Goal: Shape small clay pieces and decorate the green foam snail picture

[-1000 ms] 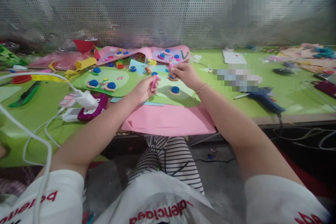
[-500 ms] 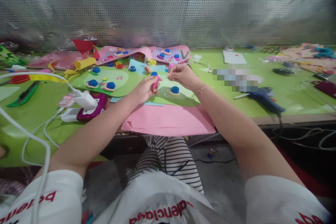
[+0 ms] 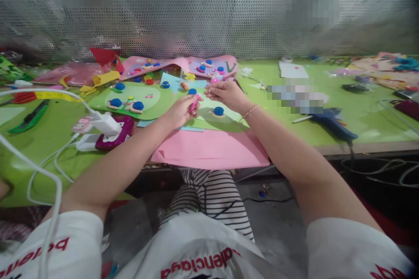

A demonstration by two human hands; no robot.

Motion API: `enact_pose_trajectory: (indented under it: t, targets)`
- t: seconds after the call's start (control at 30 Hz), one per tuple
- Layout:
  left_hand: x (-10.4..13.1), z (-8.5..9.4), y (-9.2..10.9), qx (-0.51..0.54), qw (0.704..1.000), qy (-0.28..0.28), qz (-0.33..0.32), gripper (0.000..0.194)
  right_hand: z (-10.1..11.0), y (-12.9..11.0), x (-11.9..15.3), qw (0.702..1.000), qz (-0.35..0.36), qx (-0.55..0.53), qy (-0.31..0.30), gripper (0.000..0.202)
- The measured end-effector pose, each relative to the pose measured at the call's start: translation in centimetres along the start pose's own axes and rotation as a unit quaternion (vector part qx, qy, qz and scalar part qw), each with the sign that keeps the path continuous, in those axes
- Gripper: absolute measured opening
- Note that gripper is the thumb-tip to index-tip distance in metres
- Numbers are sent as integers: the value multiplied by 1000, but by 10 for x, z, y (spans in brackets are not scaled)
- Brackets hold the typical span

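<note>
My left hand (image 3: 183, 111) is closed around a small slim bright pink piece (image 3: 195, 103), which points up between thumb and fingers. To its right, my right hand (image 3: 227, 96) has thumb and fingertips pinched together; what they hold, if anything, is too small to make out. Both hands hover over a light green sheet (image 3: 234, 121) bearing snail shapes with blue domed shells. One such snail (image 3: 218, 112) lies just below my right hand, and another blue dome (image 3: 192, 91) shows behind my left fingertips. A pink sheet (image 3: 212, 150) lies at the table's front edge.
On the left are a purple power bank (image 3: 122, 133) with white plugs and cables, and a green cutter (image 3: 31, 117). A blue glue gun (image 3: 334, 124) lies to the right. Pink decorated sheets (image 3: 183, 64) stand at the back against a perforated metal panel (image 3: 209, 17).
My right hand has moved slightly left, towards the pink piece, and its fingers have shifted. My left hand stays almost still with the pink piece in it.
</note>
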State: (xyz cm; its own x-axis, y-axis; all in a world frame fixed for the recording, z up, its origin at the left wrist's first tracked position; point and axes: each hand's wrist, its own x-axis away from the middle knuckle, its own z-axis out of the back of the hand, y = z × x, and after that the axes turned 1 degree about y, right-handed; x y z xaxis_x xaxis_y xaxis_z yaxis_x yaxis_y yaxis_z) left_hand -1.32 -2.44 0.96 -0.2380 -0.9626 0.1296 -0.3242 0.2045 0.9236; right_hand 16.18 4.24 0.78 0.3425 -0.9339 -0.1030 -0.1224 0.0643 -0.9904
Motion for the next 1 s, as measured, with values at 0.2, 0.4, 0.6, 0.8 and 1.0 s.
enact_pose_trajectory:
  t: [0.2,0.4,0.6,0.8,1.0]
  targets:
    - [-1,0,-1,-1,1000,-1,3,16,-1,-3,4,999,38,21,-27,29]
    - [-1,2,-2,0,1000,-7,-5,16,-4,-5,4,1000,-10,-21,-10,16]
    - [-2,2,-2,-1,1000,-7,0,16,-3,-5,5,1000,12,9,-13,21]
    - [0,-2,0,-3,1000,3,2,16,-4,-6,6,1000,-15,-11,2,16]
    - [0,0,-1,-5,1000,-8,0,17,-4,-5,6,1000,12,4,-4,24]
